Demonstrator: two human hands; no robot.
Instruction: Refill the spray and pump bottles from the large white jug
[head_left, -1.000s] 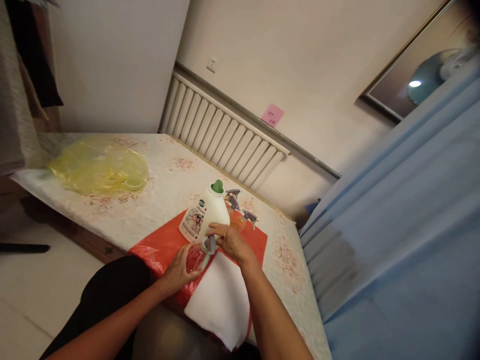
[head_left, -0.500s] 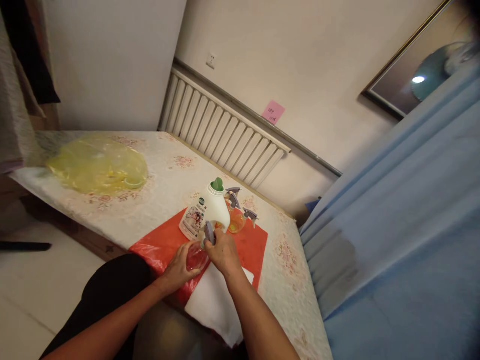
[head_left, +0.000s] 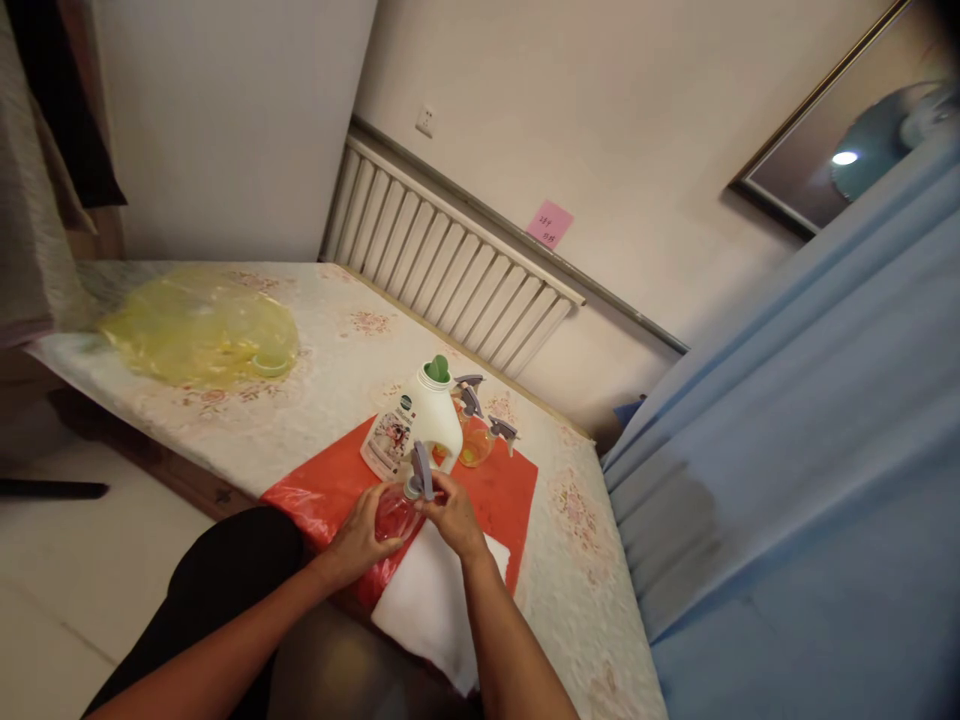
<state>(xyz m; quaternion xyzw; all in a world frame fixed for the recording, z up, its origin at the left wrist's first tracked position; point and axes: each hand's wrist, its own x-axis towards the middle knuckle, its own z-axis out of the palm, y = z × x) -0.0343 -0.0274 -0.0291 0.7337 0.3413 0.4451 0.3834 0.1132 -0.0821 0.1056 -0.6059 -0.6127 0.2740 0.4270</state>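
Here, low centre, the left hand [head_left: 358,535] clasps a small red see-through plastic spray bottle [head_left: 393,515] (light, probably slick); the right hand [head_left: 452,512] pinches its grey trigger head [head_left: 420,472], the firmer hold.

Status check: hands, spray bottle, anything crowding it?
Left hand grips pink spray bottle. Right hand on its grey trigger head. White detergent bottle close behind.

I see a small clear spray bottle [head_left: 395,515] of reddish liquid standing roughly upright on the red plastic sheet [head_left: 330,480], its grey trigger head [head_left: 420,474] at the top, tilted toward one o'clock, with the white jug [head_left: 429,428] just behind it at twelve o'clock.
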